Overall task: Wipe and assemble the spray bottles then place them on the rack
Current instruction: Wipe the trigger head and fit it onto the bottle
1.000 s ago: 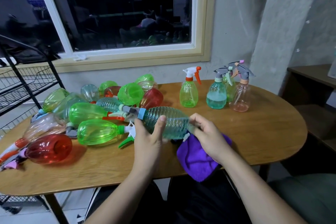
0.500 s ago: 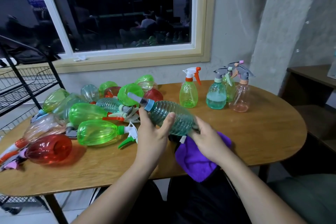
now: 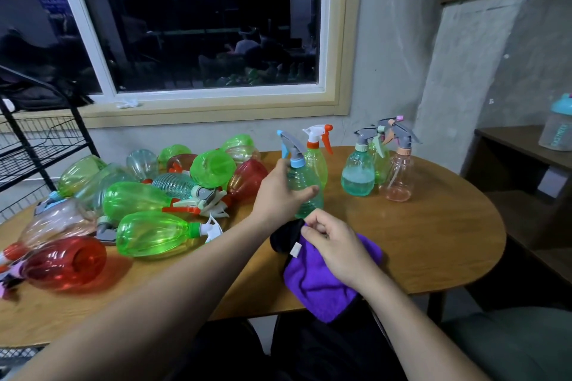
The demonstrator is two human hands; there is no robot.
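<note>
From the head view, the left hand (image 3: pixel 280 192) holds the ribbed teal spray bottle (image 3: pixel 305 195) upright just beside a standing green spray bottle (image 3: pixel 318 164). Its grip is wrapped round the body, thumb across the front, and the trigger head is already fitted on top. Whether the base touches the desk (image 3: pixel 433 241) cannot be told, as the right hand (image 3: pixel 334 244) hides it. That hand rests near the front edge, its grip pinching the upper edge of the purple cloth (image 3: pixel 322 284), which hangs partly over the edge. By my reading, this bottle is wiped and assembled and is being stood with the finished group, where a teal bottle (image 3: pixel 357 176) and a clear pinkish bottle (image 3: pixel 399 176) stand to the right. Most of the work is left: a heap of bottles lies on its side at the left, a red bottle (image 3: pixel 65 263) among them, and the visible shelves of the black wire rack (image 3: pixel 37 145) hold no bottles. The desk is oval wood under a dark window (image 3: pixel 198 34), with rough grey walls.
</note>
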